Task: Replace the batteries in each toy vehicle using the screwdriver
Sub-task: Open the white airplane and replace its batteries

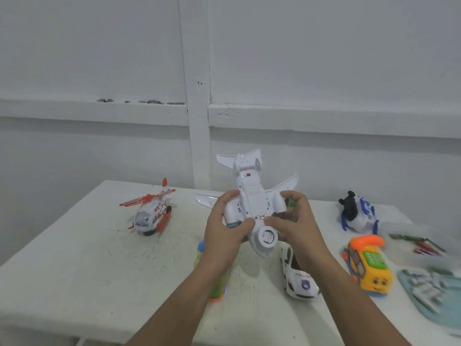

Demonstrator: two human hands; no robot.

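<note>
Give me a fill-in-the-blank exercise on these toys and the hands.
1. The left hand and the right hand both hold the white plastic toy airplane, lifted ____ the white table.
2. The red-and-white toy helicopter stands on the table to the person's ____.
3. The white toy police car is partly hidden by the ____ forearm.

Missing words: above; left; right.

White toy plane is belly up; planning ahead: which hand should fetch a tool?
Right hand, probably: the blurred green and red tools lie on its side; the left hand grips the white plane.
</note>
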